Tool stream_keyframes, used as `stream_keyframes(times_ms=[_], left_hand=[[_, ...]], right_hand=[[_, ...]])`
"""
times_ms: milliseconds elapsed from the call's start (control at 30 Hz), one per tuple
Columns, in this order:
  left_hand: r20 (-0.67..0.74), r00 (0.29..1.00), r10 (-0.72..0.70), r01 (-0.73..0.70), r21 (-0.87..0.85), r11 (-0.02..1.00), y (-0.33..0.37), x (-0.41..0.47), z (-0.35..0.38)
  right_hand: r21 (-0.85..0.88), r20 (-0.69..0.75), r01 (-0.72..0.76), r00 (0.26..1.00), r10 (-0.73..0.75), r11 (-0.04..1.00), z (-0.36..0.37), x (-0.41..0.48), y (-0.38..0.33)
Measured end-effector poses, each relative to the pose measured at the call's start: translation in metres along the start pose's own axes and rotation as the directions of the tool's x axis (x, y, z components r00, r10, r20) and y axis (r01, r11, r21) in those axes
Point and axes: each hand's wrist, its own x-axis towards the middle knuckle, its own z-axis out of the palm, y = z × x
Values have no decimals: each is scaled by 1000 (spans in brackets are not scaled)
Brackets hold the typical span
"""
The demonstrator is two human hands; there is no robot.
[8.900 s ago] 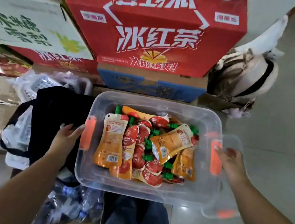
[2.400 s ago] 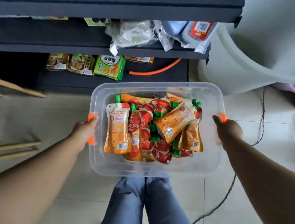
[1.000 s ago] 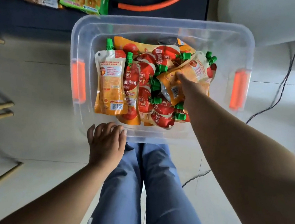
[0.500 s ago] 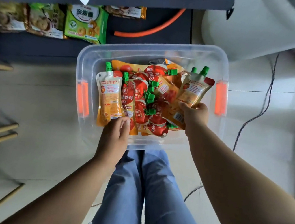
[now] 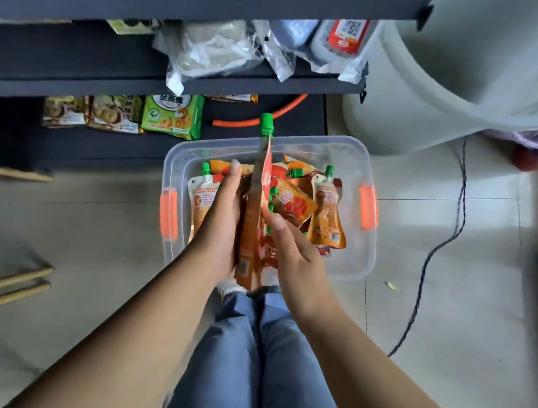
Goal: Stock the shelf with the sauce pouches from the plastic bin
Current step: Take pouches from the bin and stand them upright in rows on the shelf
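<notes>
Left hand [image 5: 219,228] flat and right hand [image 5: 292,252], grip unclear, press a sauce pouch [image 5: 258,181] upright over the bin [image 5: 355,254].

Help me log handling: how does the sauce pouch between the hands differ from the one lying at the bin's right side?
The raised pouch stands edge-on between the left hand and right hand; the lying pouch shows its printed face. The raised pouch's cap shows beyond the far rim of the plastic bin; the lying pouch stays inside it. Both are orange with green caps.
</notes>
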Motion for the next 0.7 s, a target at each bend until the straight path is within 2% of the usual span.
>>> stream_keyframes(times_ms=[67, 133, 200, 300, 367, 433, 500, 533, 633, 700], left_hand=[[-31, 999, -21, 19, -61, 998, -2, -6, -11], [-75, 996, -42, 35, -94, 995, -10, -6, -23], [-85, 994, -75, 69, -77, 995, -23, -2, -37], [-52, 984, -172, 168, -71, 983, -37, 13, -59], [-93, 975, -204, 202, -32, 979, -43, 31, -77], [-160, 968, -193, 206, 73, 976, -48, 54, -95], [-206, 965, -161, 198, 173, 965, -52, 71, -109], [-204, 965, -162, 197, 166, 966, -54, 77, -115], [-129, 966, -226, 225, -21, 974, -59, 89, -126], [-81, 972, -221, 214, -93, 972, -60, 96, -132]], right_hand=[[-29, 122, -113, 986, 115, 993, -4, -2, -4], [-93, 198, -138, 968, 154, 986, -11, 3, -3], [-147, 133, -104, 983, 124, 984, -22, 24, 3], [-182, -144, -139, 983, 114, 973, -45, 76, 14], [-290, -231, -101, 972, 32, 952, -57, 113, 21], [-443, -237, -39, 969, -75, 896, -62, 153, 30], [-553, -200, -35, 975, -92, 833, -63, 186, 42], [-595, -187, -51, 979, -77, 802, -62, 201, 48], [-649, -176, -108, 984, -10, 753, -58, 231, 69], [-705, -104, -71, 995, -4, 706, -55, 241, 78]])
